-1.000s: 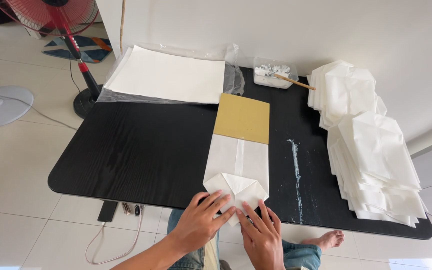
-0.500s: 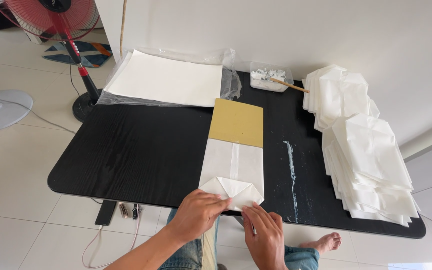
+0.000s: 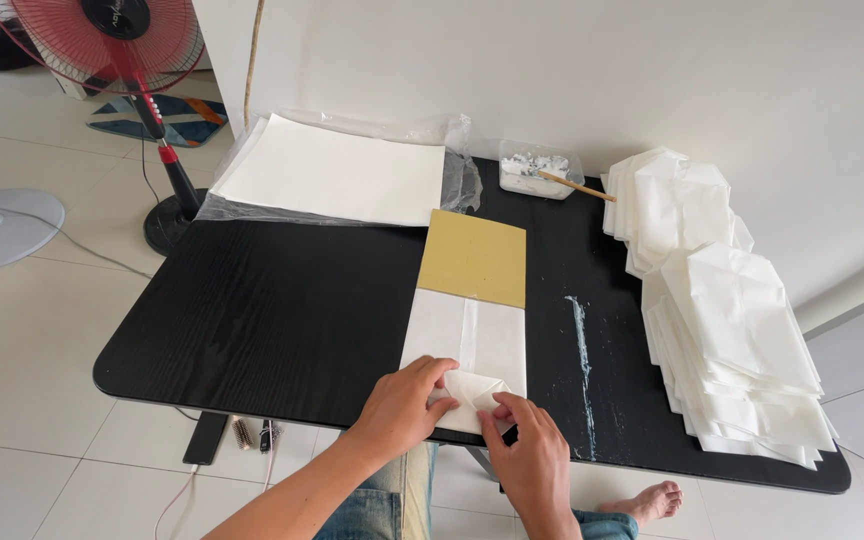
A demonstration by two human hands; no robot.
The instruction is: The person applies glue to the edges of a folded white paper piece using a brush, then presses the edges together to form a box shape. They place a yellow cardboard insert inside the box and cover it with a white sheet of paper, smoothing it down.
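A white paper bag (image 3: 467,340) lies flat on the black table (image 3: 272,310), wrapped round a tan cardboard sheet (image 3: 476,256) that sticks out at its far end. Its near end is folded into flaps (image 3: 474,392). My left hand (image 3: 404,405) presses on the left flap with fingers spread. My right hand (image 3: 530,450) pinches the right flap at the table's front edge.
A stack of white sheets on clear plastic (image 3: 337,180) lies at the back left. A small tub of white paste with a stick (image 3: 537,170) stands behind. Piles of finished white bags (image 3: 727,320) fill the right side. A paste streak (image 3: 582,350) marks the table. A red fan (image 3: 117,40) stands left.
The view has shifted slightly. My hands have moved a little along the folded end of the bag, still pressing its flaps.
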